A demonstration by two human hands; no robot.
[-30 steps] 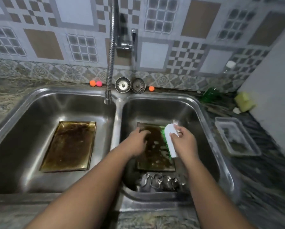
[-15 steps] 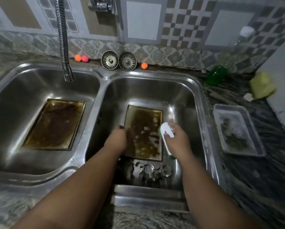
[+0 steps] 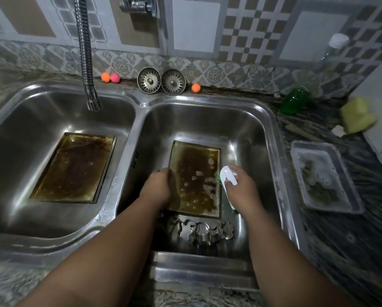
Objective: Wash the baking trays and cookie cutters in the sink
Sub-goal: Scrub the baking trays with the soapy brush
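Note:
A greasy brown baking tray [image 3: 196, 173] with soap bubbles lies flat in the right sink basin [image 3: 247, 134]. My left hand [image 3: 156, 187] grips the tray's left edge, fingers curled over the rim. My right hand [image 3: 241, 185] holds a white-handled scrub brush [image 3: 226, 176] with green bristles at the tray's right edge. Several metal cookie cutters [image 3: 203, 229] lie in a heap on the basin floor just in front of the tray. A second dirty baking tray [image 3: 74, 167] lies in the left basin [image 3: 19, 134].
A flexible faucet hose [image 3: 87, 63] hangs over the left basin. Two sink strainers [image 3: 161, 80] and small orange and pink balls [image 3: 110, 77] stand at the back ledge. On the right counter are a clear plastic container [image 3: 325, 176], a green bottle [image 3: 296, 99] and a yellow sponge [image 3: 356, 115].
My left hand slid from the tray's middle to its left edge. My right hand moved the brush to the tray's right side. The view shifted right and down.

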